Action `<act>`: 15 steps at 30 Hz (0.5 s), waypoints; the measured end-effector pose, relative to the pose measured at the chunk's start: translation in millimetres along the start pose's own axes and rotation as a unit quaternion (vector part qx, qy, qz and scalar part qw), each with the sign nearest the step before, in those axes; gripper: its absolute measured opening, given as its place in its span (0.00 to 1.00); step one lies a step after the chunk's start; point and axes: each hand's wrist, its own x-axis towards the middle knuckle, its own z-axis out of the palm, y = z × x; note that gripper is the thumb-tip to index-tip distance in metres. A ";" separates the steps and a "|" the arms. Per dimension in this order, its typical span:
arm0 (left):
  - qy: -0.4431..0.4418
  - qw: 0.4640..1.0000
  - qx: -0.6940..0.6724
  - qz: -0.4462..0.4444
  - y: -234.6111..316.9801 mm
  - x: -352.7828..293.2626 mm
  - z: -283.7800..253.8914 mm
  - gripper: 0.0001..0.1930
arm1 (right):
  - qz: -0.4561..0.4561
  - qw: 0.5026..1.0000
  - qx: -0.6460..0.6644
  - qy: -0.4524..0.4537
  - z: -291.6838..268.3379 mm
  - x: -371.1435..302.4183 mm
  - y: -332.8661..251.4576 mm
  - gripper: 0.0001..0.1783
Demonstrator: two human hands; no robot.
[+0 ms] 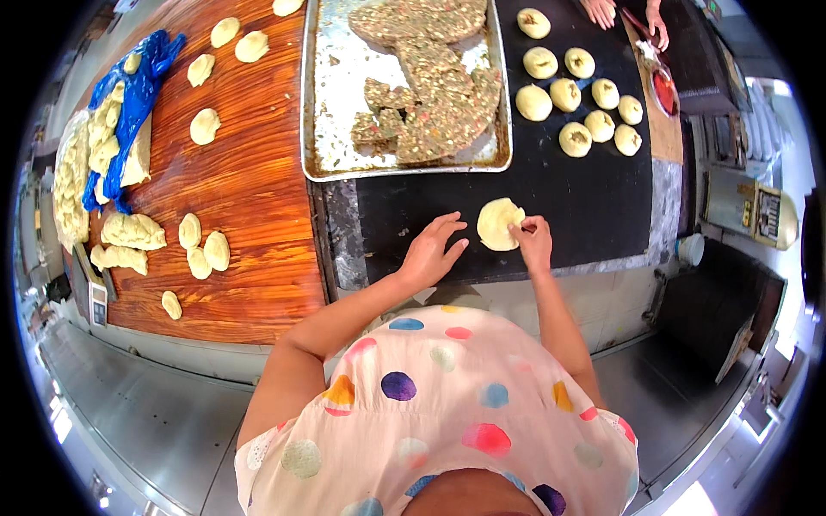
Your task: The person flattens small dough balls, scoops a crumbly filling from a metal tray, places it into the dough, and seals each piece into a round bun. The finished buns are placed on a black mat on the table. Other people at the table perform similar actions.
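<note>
A flat round of pale dough (496, 225) lies on the black work surface (413, 219) in front of me. My right hand (535, 241) pinches its right edge between thumb and fingers. To the left of the dough, my left hand (433, 251) hovers with fingers apart, holding nothing. Beyond the hands stands a metal tray (331, 129) with a brown, chunky, seed-flecked filling (439, 90). Several round filled buns (565, 95) with gathered tops sit on the black surface at the far right.
On the wooden board (267, 172) at left lie dough discs (205, 126), small dough pieces (217, 250), dough logs (133, 231) and a dough heap (73, 181) partly under blue plastic (142, 103). Another person's hands (600, 12) show at the far right, near a red-filled dish (663, 90).
</note>
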 end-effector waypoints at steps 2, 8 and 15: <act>0.005 0.993 -0.096 -0.063 -7.3 1.2 -6.1 0.15 | 0.086 0.995 0.049 -0.010 6.6 -7.4 -14.4 0.21; -0.004 0.898 -0.388 -0.210 -10.5 -1.3 -25.4 0.21 | 0.037 0.985 0.167 -0.038 -5.9 -19.7 -107.2 0.25; 0.062 0.654 -0.739 -0.152 -20.9 13.5 -102.5 0.21 | -0.204 0.924 0.174 -0.272 15.2 -29.1 -273.4 0.20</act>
